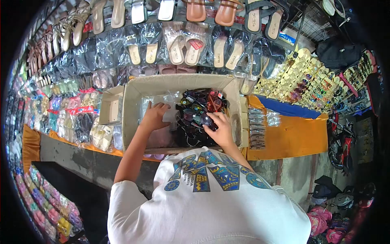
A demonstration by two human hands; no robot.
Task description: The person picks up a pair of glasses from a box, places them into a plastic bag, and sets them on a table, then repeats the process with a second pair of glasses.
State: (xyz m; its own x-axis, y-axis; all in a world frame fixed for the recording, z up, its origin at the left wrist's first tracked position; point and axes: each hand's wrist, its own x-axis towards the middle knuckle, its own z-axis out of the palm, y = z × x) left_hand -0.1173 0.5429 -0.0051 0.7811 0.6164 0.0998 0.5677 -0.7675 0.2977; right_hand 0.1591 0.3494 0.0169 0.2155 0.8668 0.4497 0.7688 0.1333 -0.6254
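An open cardboard box (132, 83) stands in front of me with a jumble of sunglasses (191, 103) in its right half. My right hand (220, 129) is closed on a pair of dark-lensed sunglasses (206, 119) above that pile. Over the left half of the box, my left hand (156, 116) has its fingers apart and holds nothing. Clear plastic wrapping (168, 98) lies just beyond its fingertips. A pair with red frames (214, 101) sits at the pile's far right.
Rows of bagged sandals (183, 49) rise behind the box. A smaller carton (110, 107) stands to its left. On the orange cloth (292, 138) at right lies a column of wrapped glasses (256, 128). Many more glasses hang on a yellow display (300, 81). A red motorcycle (345, 148) stands farther right.
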